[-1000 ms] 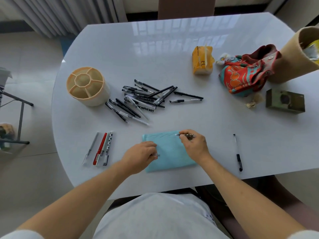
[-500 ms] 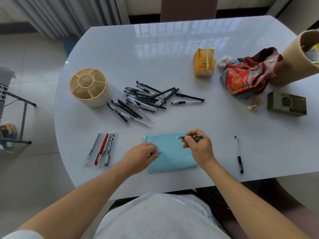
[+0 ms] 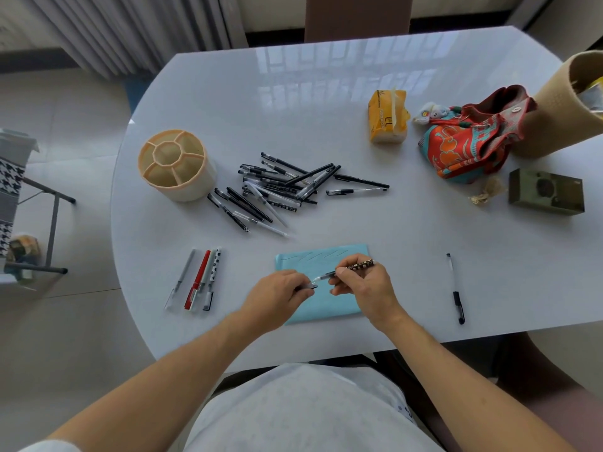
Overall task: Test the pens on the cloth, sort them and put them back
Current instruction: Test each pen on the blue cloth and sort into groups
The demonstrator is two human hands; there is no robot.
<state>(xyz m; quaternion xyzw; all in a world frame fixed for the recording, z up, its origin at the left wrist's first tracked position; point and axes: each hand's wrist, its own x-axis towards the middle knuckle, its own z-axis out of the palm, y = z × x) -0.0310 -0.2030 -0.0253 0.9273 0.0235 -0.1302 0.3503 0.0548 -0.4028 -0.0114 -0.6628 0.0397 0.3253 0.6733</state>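
Spreading wide under window glare, the glossy white oval surface (image 3: 326, 102) carries a blue cloth (image 3: 329, 308) at its near edge, faint pen strokes along the cloth's far side. Above the cloth, the right hand (image 3: 365, 288) has a narrow grip on a spotted pen (image 3: 355, 267), tip toward the left hand (image 3: 277, 295), whose fingers pinch a small dark cap (image 3: 311, 286). A heap of black pens (image 3: 287, 187) lies mid-surface beside a beige divided holder (image 3: 177, 164). Four sorted pens (image 3: 199, 278) lie left, one single pen (image 3: 455, 288) right. Pale floor tiles, grey curtains (image 3: 130, 31) and a brown chair back (image 3: 359, 14) frame the room.
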